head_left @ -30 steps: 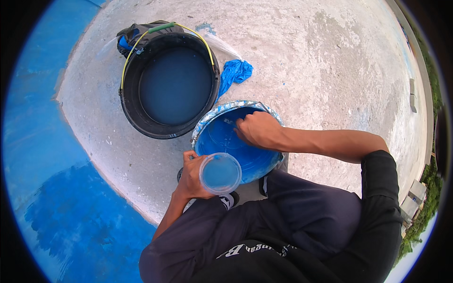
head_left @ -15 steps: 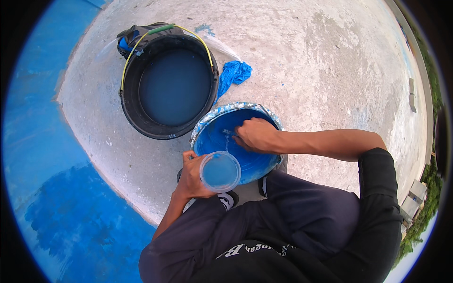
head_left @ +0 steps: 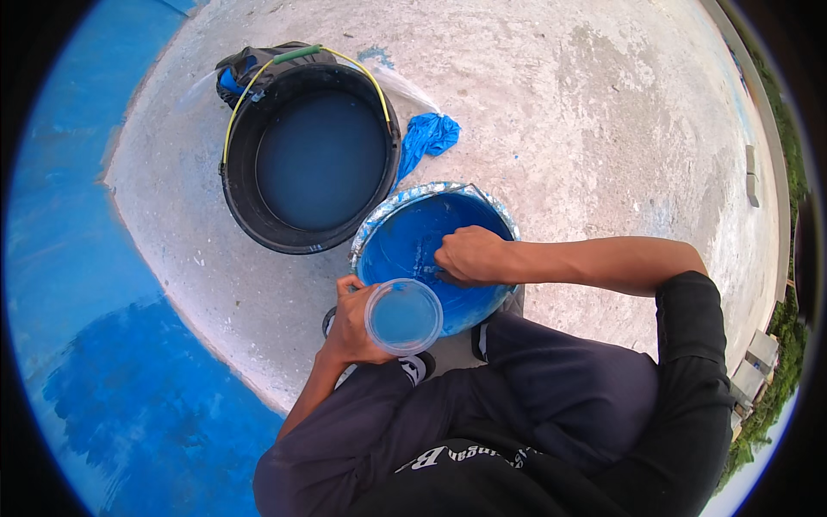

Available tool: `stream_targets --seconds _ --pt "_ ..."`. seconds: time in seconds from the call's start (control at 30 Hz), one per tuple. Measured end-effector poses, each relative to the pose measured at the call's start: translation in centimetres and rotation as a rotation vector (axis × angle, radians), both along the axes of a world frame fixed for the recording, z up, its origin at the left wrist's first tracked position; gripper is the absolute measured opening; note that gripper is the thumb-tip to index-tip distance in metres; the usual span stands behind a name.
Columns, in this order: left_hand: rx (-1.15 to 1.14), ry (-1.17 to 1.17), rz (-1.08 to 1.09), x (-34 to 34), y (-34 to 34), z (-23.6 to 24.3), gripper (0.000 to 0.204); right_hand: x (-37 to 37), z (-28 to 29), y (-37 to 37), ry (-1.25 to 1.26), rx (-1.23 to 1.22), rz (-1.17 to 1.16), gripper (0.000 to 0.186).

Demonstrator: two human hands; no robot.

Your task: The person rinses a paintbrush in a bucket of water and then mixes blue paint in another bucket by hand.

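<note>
My left hand (head_left: 350, 323) is wrapped round the side of a clear round plastic tub (head_left: 403, 316) holding cloudy bluish water. The tub is over the near rim of a paint bucket (head_left: 379, 226) that has blue paint inside and a white-and-blue smeared rim. My right hand (head_left: 469, 256) is closed inside this bucket, over the blue paint (head_left: 396, 250). Its fingers point down, and whatever they grip is hidden beneath them. Pale ripples or streaks show on the paint just left of those fingers.
A black bucket (head_left: 239, 185) of murky bluish water, with a yellow wire handle (head_left: 372, 84), stands at the far left of the paint bucket. Behind it is a dark bag (head_left: 231, 65); a crumpled blue plastic bag (head_left: 431, 135) lies beside it. Blue-painted ground (head_left: 77, 258) borders the left.
My right hand has shifted slightly nearer and right inside the paint bucket. My left hand still holds the tub, which has barely moved.
</note>
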State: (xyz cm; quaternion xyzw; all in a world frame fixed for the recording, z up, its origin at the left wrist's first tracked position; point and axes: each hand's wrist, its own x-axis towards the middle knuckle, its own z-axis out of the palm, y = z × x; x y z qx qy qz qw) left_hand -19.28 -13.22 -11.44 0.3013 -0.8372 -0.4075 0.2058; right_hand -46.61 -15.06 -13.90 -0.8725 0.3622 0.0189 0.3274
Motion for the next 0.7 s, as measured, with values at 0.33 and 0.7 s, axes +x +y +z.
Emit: stream_targets --seconds 0.33,0.7 --pt "-0.016 0.006 0.002 0.4 0.3 -0.1 0.065 0.8 2.8 -2.6 0.243 -0.155 -0.224 0.015" --pt "-0.009 0.038 -0.003 0.2 0.2 0.0 0.063 0.8 1.2 0.2 0.166 -0.002 -0.12 0.021"
